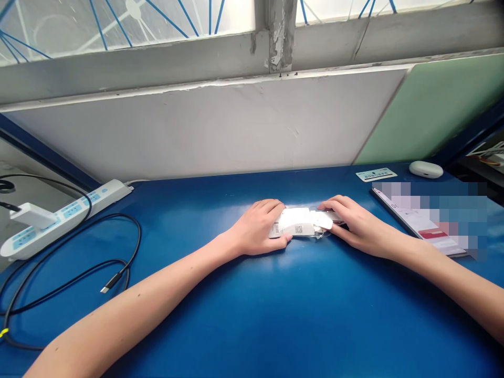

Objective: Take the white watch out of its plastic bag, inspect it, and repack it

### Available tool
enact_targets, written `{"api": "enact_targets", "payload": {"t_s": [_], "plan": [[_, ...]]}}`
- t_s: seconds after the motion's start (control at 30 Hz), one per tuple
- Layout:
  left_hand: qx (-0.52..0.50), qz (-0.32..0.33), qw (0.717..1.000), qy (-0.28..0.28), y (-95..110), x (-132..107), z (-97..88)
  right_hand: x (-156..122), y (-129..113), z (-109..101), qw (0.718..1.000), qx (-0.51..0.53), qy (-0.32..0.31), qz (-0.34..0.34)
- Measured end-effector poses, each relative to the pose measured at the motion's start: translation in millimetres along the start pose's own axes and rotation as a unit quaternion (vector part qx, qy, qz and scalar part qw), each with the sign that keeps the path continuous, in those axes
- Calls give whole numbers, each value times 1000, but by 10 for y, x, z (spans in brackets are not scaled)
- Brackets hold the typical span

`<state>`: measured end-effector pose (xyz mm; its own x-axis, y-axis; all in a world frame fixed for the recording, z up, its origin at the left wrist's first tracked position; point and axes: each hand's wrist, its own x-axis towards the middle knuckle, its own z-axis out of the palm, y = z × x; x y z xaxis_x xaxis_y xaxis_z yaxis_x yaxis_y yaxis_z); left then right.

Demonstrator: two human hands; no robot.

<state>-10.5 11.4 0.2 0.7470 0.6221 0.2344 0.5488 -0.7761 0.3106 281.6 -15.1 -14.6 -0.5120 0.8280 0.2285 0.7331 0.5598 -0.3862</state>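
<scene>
Between my hands, low over the blue table, is a white package (300,222) with a printed code label and shiny clear plastic around it. My left hand (262,228) grips its left end, thumb along the near edge and fingers over the far side. At the right end, my right hand (350,223) pinches a narrow, partly white piece (329,216) that sticks out of the plastic. The fingers hide part of this piece, so its kind cannot be made out.
A white power strip (100,197) with a plugged-in charger (35,216) lies on the left. A black cable (137,236) loops over the blue table (252,315). To the right are a tablet-like screen (417,220), a card (376,175) and a white earbud case (426,169).
</scene>
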Motion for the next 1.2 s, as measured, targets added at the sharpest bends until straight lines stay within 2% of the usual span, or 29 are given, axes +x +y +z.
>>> {"api": "enact_targets", "payload": {"t_s": [0.2,0.33,0.5,0.57,0.67,0.77,0.83,1.0,1.07,1.2], "plan": [[-2,-13,1000,2,8,-1,1,-14,65,16,997,-78,26,15],[1,-7,1000,18,-2,-1,9,17,92,-1,986,-151,66,-9],[2,-9,1000,10,-23,0,10,44,86,-22,974,-206,91,-32],[1,-13,1000,7,-26,4,8,42,66,-38,971,-204,122,-27],[7,-22,1000,0,-11,15,-12,25,32,-71,965,-167,202,-24],[18,-30,999,-34,20,27,-80,-1,4,-83,957,-120,259,-44],[33,-26,996,-77,36,30,-154,-12,-13,-64,959,-99,259,-58],[62,-92,985,-131,66,26,-349,-2,-70,20,971,-65,220,-63],[55,-88,989,-102,107,30,-395,9,-94,36,971,-62,221,-71],[39,3,999,37,246,57,-383,12,-157,37,951,-96,266,-122]]}}
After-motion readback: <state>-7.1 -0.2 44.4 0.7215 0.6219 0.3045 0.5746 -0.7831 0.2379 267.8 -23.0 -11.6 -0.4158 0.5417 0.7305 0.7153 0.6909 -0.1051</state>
